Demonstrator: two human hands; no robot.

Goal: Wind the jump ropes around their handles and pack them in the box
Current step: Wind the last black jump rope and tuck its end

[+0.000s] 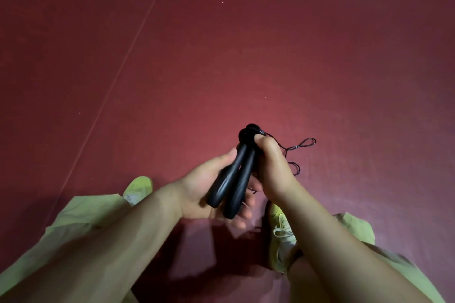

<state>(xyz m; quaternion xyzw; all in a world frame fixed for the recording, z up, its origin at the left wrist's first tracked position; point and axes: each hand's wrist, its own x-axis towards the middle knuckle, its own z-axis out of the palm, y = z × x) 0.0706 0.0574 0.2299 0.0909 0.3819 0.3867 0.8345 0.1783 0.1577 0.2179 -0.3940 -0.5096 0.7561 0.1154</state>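
Observation:
Two black jump rope handles (232,179) lie side by side, their round caps pointing away from me. My left hand (204,187) cups them from below, with the thumb along their left side. My right hand (270,170) grips the upper part of the handles near the caps, where the thin black rope (299,146) leaves them. The rope trails to the right in loose loops over the floor. No box is in view.
A dark red floor mat (221,56) fills the view, with a thin seam line running diagonally at the left. My legs in light green trousers (81,219) and yellow-green shoes (280,229) are below the hands.

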